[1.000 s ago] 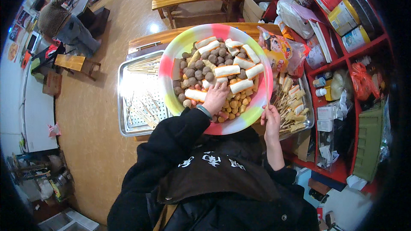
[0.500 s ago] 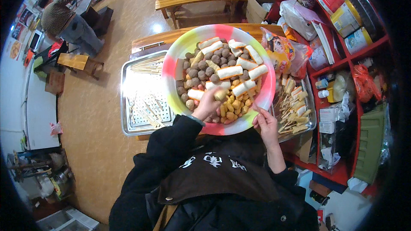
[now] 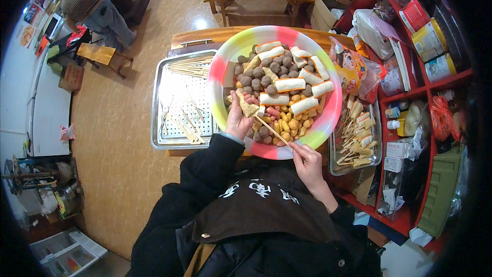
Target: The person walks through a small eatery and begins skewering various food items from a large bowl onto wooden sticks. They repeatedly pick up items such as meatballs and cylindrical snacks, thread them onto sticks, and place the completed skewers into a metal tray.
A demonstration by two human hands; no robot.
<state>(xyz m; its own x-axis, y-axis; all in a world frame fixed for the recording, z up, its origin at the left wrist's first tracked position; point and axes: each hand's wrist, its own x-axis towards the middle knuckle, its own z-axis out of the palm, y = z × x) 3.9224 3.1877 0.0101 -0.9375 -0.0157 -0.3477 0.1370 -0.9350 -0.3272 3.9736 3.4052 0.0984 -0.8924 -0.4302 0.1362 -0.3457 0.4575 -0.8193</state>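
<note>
The left hand (image 3: 237, 118) reaches over the near rim of a large round basin (image 3: 225, 51) striped in pink, yellow and green, its grip closed on a pale tan piece of food (image 3: 249, 108) held just above the heap inside. The right hand (image 3: 306, 162), below the basin's near edge, pinches the lower end of a thin bamboo skewer (image 3: 272, 132), whose tip meets the tan piece between the left fingers. The basin holds brown meatballs (image 3: 266, 69), white rolls with orange edges (image 3: 290, 84) and small golden puffs (image 3: 290, 124). It stands on a wooden table (image 3: 205, 35), partly over a perforated metal tray (image 3: 166, 107) to the left that carries loose bare skewers (image 3: 184, 123). To the right, a second metal tray (image 3: 335, 161) holds finished skewers of food (image 3: 356, 136). A red shelf (image 3: 410, 92) packed with tins and bags stands beyond it. A printed snack bag (image 3: 348, 66) lies beside the basin's right rim.
</note>
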